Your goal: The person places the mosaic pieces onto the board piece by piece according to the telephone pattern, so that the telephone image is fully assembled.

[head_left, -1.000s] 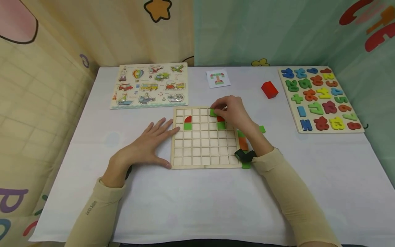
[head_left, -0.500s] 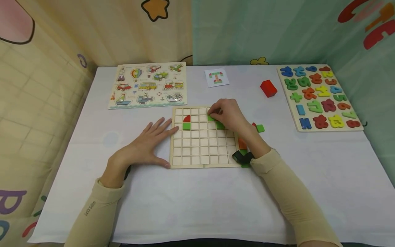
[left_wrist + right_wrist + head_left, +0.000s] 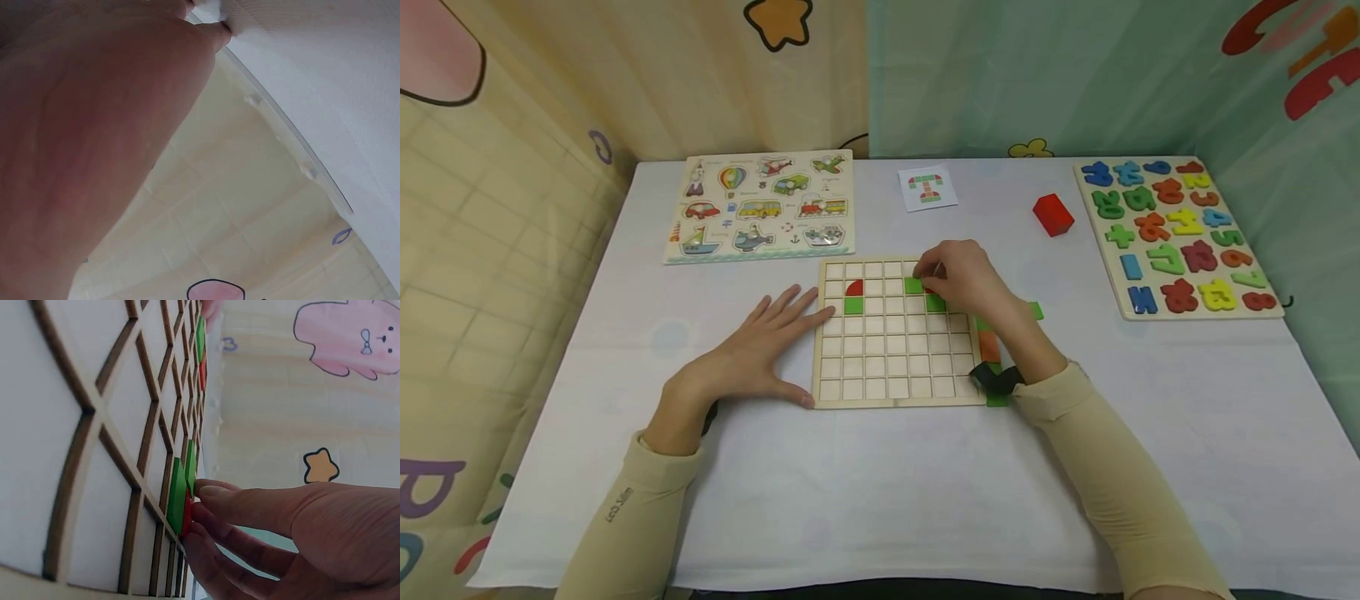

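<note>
Shifted nearer from the far edge of the grid board, one green tile lies in its second row, making three greens and two red tiles in the pattern, with the right hand's bent fingers at it, grip unclear, and the splayed, unladen left hand touching the left edge.

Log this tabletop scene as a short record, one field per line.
Main piece: grid board
Left hand: fingers spread, touching the board's left edge
Right hand: fingertips at the right-hand tiles; grip unclear
Left-hand tiles: red quarter-round just beyond a green square
Right-hand tiles: two green tiles and a red tile, partly hidden
Beside board, right: green pieces, orange piece
Farther back: picture board, pattern card, red block, number board
</note>
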Demonstrator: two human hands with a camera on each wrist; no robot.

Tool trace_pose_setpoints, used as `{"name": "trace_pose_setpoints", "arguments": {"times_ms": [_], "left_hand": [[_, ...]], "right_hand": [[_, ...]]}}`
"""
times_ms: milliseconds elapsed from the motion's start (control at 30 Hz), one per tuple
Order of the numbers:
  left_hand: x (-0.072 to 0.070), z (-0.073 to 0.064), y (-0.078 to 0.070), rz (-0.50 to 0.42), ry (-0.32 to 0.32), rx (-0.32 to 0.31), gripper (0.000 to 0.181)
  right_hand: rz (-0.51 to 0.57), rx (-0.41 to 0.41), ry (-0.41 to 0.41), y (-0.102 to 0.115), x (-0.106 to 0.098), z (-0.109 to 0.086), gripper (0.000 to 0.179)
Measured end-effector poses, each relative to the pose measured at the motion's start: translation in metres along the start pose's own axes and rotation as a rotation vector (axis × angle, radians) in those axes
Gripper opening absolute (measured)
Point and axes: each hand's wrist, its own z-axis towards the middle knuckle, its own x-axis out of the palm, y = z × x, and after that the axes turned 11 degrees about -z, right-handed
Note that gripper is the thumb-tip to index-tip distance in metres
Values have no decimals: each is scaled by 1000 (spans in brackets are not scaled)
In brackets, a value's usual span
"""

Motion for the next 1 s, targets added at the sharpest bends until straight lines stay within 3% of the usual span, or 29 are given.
{"name": "trace_pose_setpoints", "arguments": {"times_ms": [333, 467, 700, 1000], "left_hand": [[2, 2, 3, 0, 10, -3, 128], [2, 3, 2, 0, 19, -8, 128], [-1, 3, 2, 7, 31, -7, 129], [-2, 2, 2, -3, 29, -21, 129]], "right_hand": [[31, -66, 26, 4, 0, -3, 20], [92, -36, 41, -1, -7, -8, 19], [143, 11, -5, -36, -22, -27, 21], [76, 84, 47, -86, -42, -61, 27]]}}
